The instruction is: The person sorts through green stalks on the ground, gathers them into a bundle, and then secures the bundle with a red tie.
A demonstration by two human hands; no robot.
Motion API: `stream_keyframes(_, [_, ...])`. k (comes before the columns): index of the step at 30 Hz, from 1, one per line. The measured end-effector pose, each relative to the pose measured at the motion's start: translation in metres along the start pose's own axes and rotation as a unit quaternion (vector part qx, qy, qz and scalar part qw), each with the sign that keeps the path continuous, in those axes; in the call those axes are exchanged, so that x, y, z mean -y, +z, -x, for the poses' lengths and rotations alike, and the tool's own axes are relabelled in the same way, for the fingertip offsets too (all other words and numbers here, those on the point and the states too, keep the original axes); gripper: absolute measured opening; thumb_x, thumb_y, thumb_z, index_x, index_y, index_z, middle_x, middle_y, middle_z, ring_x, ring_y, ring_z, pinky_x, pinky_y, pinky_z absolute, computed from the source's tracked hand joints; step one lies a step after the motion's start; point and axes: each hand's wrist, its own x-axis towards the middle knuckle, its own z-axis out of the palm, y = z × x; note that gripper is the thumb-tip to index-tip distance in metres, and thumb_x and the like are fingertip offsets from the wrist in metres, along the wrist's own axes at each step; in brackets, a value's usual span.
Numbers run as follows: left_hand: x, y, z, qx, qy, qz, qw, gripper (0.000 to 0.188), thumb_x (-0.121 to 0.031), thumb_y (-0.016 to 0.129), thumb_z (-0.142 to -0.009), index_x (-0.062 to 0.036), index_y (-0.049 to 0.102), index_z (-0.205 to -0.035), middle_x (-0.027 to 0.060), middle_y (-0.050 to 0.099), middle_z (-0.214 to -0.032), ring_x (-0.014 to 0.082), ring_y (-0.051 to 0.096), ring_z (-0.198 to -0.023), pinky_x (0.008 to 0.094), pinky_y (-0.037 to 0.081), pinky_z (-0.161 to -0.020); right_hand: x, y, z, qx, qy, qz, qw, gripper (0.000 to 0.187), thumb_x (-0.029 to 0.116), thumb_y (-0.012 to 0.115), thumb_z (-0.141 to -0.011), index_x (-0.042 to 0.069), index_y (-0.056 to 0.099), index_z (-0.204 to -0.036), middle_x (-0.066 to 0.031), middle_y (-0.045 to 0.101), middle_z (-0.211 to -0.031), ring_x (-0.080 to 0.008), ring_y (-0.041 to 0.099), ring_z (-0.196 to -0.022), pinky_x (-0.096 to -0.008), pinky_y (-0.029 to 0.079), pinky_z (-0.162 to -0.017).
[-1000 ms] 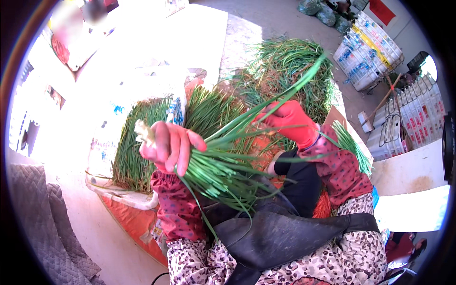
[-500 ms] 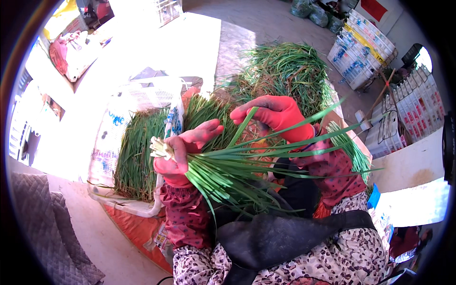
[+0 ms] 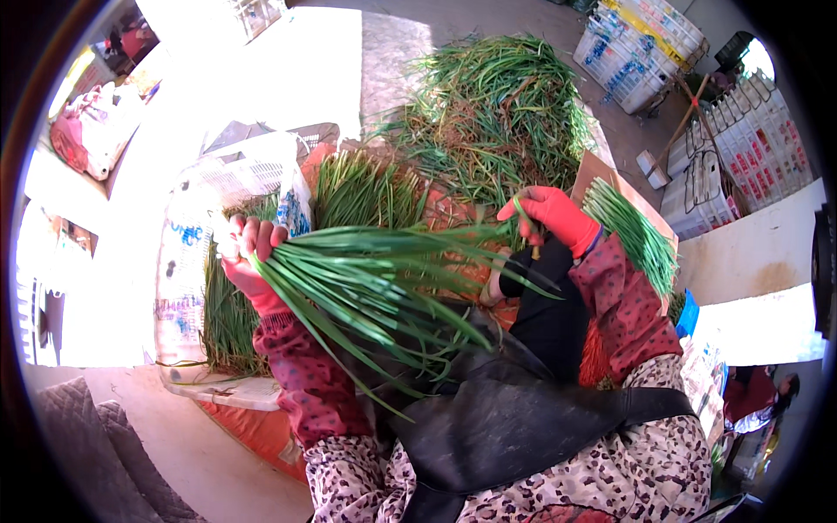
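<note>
My left hand point(image 3: 251, 261), in a red glove, is closed round the stem end of a bunch of garlic chives point(image 3: 375, 279). The leaves fan out to the right above my black apron point(image 3: 514, 392), and the pale cut ends are hidden. To the right, my right hand point(image 3: 562, 220), also red-gloved, pinches a thin green leaf point(image 3: 520, 209) between thumb and fingers, just beyond the leaf tips. Beyond the bunch stands a sheaf of chives point(image 3: 370, 193). A neat bundle of chives point(image 3: 635, 235) lies on a board to the right of my right hand.
A white plastic crate point(image 3: 179, 305) filled with chives stands at left. A loose heap of chives point(image 3: 501, 113) lies ahead. Stacked white crates point(image 3: 632, 57) stand at far right, with more crates point(image 3: 758, 144) nearer. A grey quilted cloth point(image 3: 96, 453) lies at lower left.
My left hand has moved left with the bunch and its fingers have closed over the stems. My right hand has drawn away from the leaves with a thin leaf pinched in it.
</note>
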Motion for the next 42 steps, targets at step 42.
stream_keyframes(42, [0.015, 0.135, -0.118, -0.059, -0.024, -0.307, 0.950, 0.020, -0.018, 0.051, -0.084, -0.0026, 0.051, -0.096, 0.0032, 0.044, -0.063, 0.0202, 0.044, -0.056, 0.0426, 0.045, -0.071, -0.176, 0.123, 0.012, 0.110, -0.030, 0.466, 0.878, 0.035, 0.031, 0.055, -0.079, 0.013, 0.064, -0.108, -0.0145, 0.066, -0.098, -0.0330, 0.062, -0.097, -0.0438, 0.049, -0.082])
